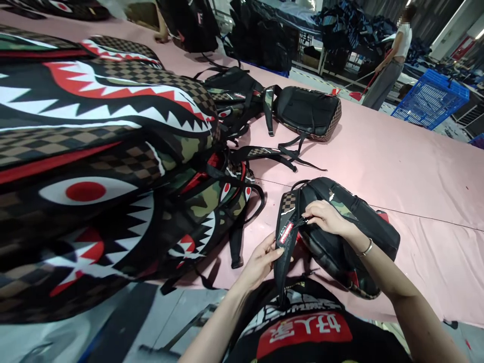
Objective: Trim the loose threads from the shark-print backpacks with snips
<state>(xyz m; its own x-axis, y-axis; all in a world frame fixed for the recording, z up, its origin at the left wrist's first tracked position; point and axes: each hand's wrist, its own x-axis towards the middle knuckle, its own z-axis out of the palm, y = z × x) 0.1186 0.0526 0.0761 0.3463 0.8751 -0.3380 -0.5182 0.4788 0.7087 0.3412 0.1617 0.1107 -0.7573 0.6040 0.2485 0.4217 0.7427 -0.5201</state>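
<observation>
A black backpack (pixel 372 222) with checkered and camouflage patches lies on the pink-covered table in front of me, its back side up. One of its shoulder straps (pixel 288 201), with a brown checkered panel and a small red label, stretches toward my body. My left hand (pixel 263 259) grips the lower part of this strap between thumb and fingers. Close by, my right hand (pixel 325 216) is closed at the strap's inner edge, pinching a thin black strip there. The exact piece between the right fingertips is too small to make out. A bracelet circles my right wrist.
Large shark-mouth backpacks (pixel 124 96) are heaped along the left side of the pink table (pixel 416 166). Another small backpack (pixel 308 111) lies farther back with loose straps. Beyond the table are a blue crate (pixel 431 101) and a standing person (pixel 395 60) holding a red-ended tool.
</observation>
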